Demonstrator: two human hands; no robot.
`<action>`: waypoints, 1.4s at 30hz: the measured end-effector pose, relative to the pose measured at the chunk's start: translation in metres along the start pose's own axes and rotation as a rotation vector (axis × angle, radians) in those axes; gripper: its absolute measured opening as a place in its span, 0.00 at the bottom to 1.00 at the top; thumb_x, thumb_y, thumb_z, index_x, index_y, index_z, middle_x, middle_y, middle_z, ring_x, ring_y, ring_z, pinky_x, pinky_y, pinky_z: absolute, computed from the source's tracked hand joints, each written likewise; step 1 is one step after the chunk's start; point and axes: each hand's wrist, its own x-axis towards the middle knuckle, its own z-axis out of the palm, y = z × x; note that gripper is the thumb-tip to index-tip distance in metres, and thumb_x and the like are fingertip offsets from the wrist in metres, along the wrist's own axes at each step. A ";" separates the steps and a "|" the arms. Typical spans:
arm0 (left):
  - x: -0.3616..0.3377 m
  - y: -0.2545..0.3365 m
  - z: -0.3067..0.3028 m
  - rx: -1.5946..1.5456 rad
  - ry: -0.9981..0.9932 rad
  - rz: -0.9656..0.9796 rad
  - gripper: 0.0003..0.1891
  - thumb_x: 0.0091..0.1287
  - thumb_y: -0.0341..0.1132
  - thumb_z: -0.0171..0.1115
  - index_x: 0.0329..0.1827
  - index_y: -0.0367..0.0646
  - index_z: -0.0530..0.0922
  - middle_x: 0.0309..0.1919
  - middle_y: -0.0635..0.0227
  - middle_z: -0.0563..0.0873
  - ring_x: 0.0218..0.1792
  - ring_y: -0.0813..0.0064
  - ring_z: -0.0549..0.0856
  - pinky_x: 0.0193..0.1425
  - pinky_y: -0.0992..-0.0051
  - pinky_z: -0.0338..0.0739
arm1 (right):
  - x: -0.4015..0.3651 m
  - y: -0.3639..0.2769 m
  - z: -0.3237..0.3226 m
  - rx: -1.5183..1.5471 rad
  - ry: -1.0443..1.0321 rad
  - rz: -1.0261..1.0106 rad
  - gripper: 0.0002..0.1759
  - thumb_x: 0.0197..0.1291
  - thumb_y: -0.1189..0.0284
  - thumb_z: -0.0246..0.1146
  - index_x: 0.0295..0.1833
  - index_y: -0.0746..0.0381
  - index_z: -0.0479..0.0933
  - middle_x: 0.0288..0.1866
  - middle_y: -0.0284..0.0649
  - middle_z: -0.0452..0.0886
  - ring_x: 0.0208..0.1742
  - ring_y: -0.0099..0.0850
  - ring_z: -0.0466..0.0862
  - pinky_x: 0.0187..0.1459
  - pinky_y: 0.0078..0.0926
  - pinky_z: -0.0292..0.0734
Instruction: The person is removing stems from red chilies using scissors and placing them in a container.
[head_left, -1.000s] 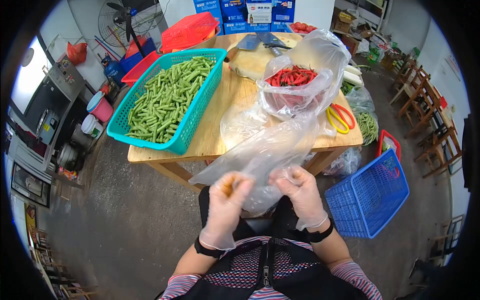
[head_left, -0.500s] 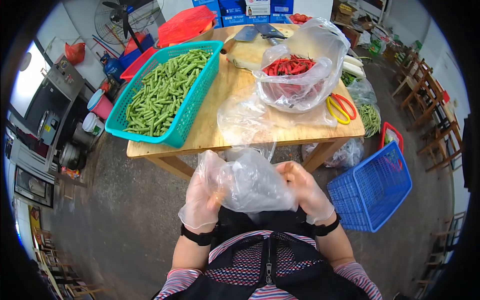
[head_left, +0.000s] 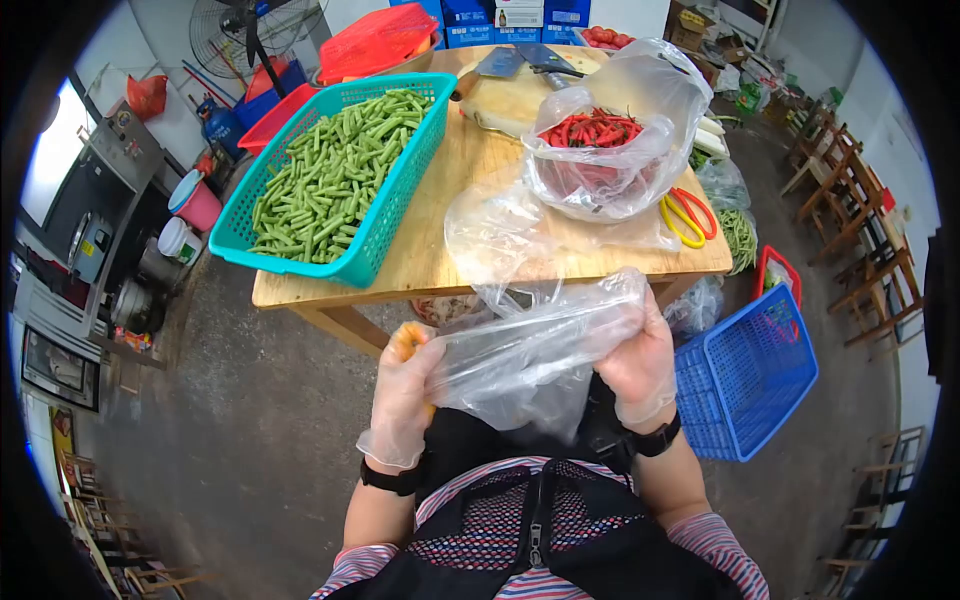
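Note:
A clear plastic bag (head_left: 530, 345) is stretched between my two hands, in front of the table's near edge. My left hand (head_left: 402, 385) is closed on its left end, and my right hand (head_left: 642, 365) grips the right end. Both hands wear thin see-through gloves. More clear plastic (head_left: 500, 235) lies on the table just beyond. A teal basket (head_left: 395, 225) of cut green beans (head_left: 335, 175) stands at the table's left. Red chillies (head_left: 592, 130) sit in an open clear bag (head_left: 600, 190) at the right, beside scissors (head_left: 688, 218) with yellow and red handles.
The wooden table (head_left: 420, 262) spans the front. Cleavers (head_left: 500, 63) rest on a cutting board (head_left: 500, 105) at its back. A blue crate (head_left: 745, 375) stands on the floor at right, near a red basket (head_left: 775, 270). Chairs line the right side.
My hands have moved apart, pulling the bunched bag into a taut band, and my right hand has risen. The view has shifted slightly.

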 end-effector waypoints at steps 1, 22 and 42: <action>-0.001 -0.003 -0.003 -0.004 0.002 -0.002 0.05 0.63 0.25 0.60 0.35 0.45 0.73 0.29 0.76 0.76 0.30 0.85 0.75 0.35 0.84 0.71 | -0.003 0.000 0.003 0.042 0.020 0.059 0.20 0.72 0.60 0.49 0.55 0.66 0.74 0.50 0.42 0.81 0.50 0.37 0.82 0.54 0.38 0.78; 0.022 0.039 0.019 0.479 -0.117 0.427 0.07 0.62 0.25 0.59 0.38 0.33 0.83 0.30 0.71 0.85 0.30 0.83 0.80 0.36 0.80 0.75 | -0.031 0.043 0.101 -2.420 -0.430 -1.236 0.19 0.54 0.66 0.64 0.50 0.62 0.73 0.44 0.38 0.78 0.43 0.35 0.80 0.55 0.41 0.70; 0.030 0.160 0.039 -0.147 -0.205 0.636 0.15 0.59 0.29 0.64 0.49 0.40 0.73 0.38 0.70 0.80 0.37 0.82 0.79 0.42 0.79 0.75 | 0.035 0.024 0.145 -2.748 -0.187 -1.314 0.08 0.34 0.70 0.68 0.25 0.58 0.80 0.63 0.55 0.71 0.61 0.51 0.71 0.68 0.63 0.49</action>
